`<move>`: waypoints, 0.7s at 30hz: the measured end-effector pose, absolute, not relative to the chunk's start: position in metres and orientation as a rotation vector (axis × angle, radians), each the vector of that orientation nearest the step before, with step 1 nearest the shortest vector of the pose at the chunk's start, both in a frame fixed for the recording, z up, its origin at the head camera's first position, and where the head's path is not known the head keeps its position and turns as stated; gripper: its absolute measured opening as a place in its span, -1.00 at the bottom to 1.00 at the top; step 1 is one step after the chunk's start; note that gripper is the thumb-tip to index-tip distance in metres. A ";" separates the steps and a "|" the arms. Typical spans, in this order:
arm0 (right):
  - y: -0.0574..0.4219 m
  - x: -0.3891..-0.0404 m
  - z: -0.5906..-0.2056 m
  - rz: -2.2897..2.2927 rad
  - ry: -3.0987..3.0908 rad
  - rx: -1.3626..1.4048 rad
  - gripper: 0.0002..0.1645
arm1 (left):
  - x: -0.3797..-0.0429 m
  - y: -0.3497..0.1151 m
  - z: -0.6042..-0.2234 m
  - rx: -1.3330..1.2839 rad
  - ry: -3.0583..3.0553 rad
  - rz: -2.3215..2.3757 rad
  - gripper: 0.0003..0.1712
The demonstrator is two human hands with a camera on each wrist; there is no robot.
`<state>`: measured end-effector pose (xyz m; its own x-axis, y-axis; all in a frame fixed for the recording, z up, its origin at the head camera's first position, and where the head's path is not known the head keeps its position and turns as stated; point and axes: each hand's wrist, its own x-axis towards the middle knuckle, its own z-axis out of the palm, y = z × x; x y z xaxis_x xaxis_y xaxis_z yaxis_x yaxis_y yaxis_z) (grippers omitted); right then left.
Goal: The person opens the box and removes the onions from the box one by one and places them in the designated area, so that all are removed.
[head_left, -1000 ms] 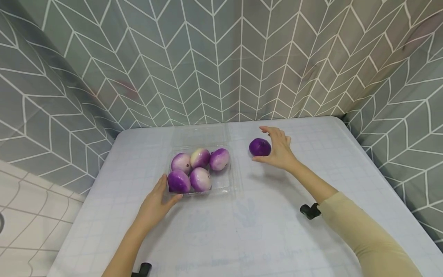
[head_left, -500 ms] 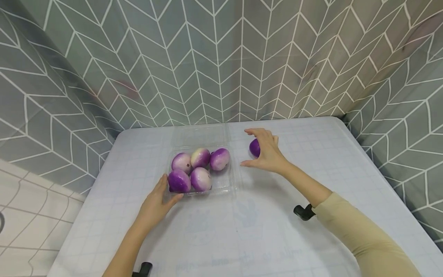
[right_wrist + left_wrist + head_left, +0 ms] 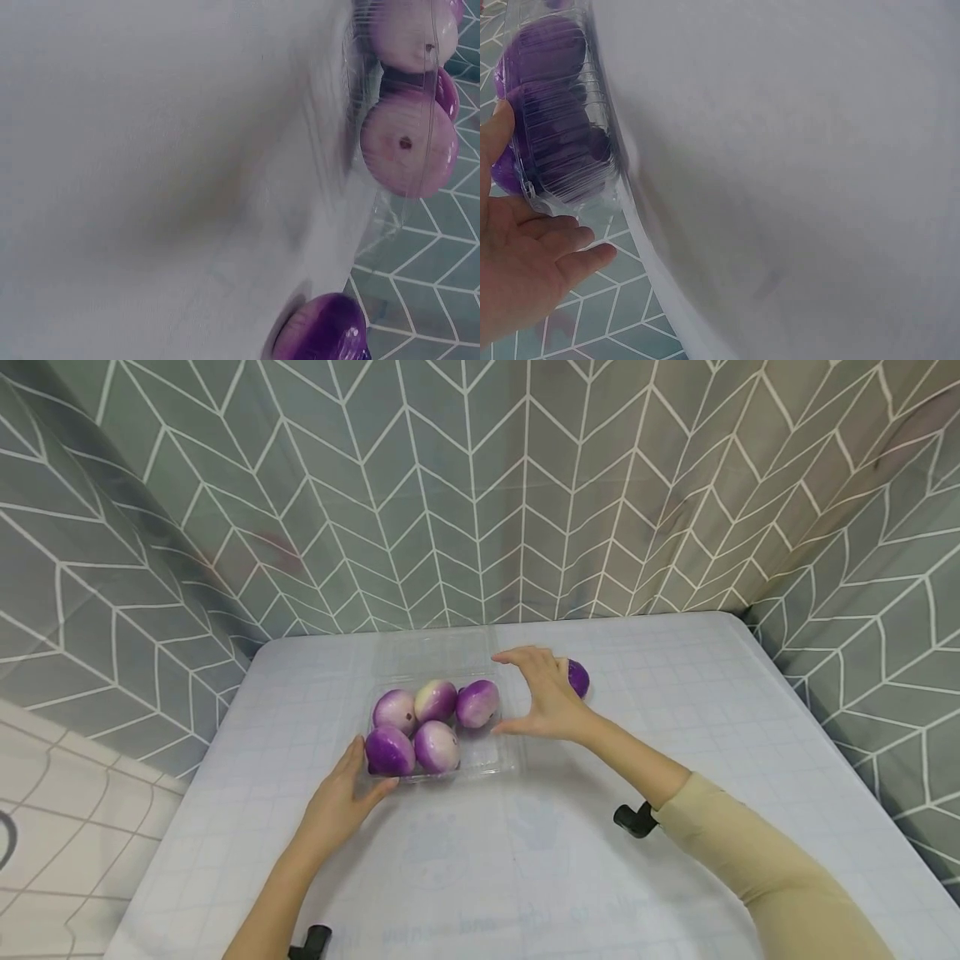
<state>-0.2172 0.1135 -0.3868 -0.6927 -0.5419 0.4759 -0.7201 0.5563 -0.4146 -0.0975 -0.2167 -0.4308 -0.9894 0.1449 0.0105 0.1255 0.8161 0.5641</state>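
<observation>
A clear plastic clamshell box (image 3: 491,762) lies on the table in the head view, its lid (image 3: 442,650) folded back behind it. Inside sit several purple-and-white onions (image 3: 437,747). My left hand (image 3: 336,810) rests at the box's front left corner, thumb along the front and fingers along the left side. The left wrist view shows the thumb (image 3: 501,127) right at the box and the other fingers spread past its corner. My right hand (image 3: 551,702) reaches to the box's right edge, thumb and fingers wide apart, holding nothing. Behind it, partly hidden, a lone onion (image 3: 578,680) sits on the table.
A white cloth covers the table (image 3: 465,877). Grey chevron-patterned curtains (image 3: 480,493) hang at the back and both sides. Black wrist mounts show under each forearm, one beside the right sleeve (image 3: 727,835). White tiles (image 3: 67,843) lie at the lower left.
My right hand has moved left, away from the lone onion and over to the box's right edge. The onion stays in place. My left hand has not visibly moved.
</observation>
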 end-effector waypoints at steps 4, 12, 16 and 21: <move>0.105 -0.218 -0.390 0.857 -2.505 1.070 0.18 | -0.098 -0.217 -0.431 0.215 2.957 0.918 0.08; 0.091 -0.219 -0.398 0.815 -2.570 1.081 0.11 | -0.098 -0.217 -0.432 0.203 2.958 0.920 0.08; 0.086 -0.222 -0.404 0.748 -2.635 1.051 0.09 | -0.098 -0.218 -0.431 0.203 2.957 0.922 0.08; 0.080 -0.224 -0.409 0.692 -2.683 0.961 0.06 | -0.099 -0.218 -0.432 0.203 2.956 0.931 0.10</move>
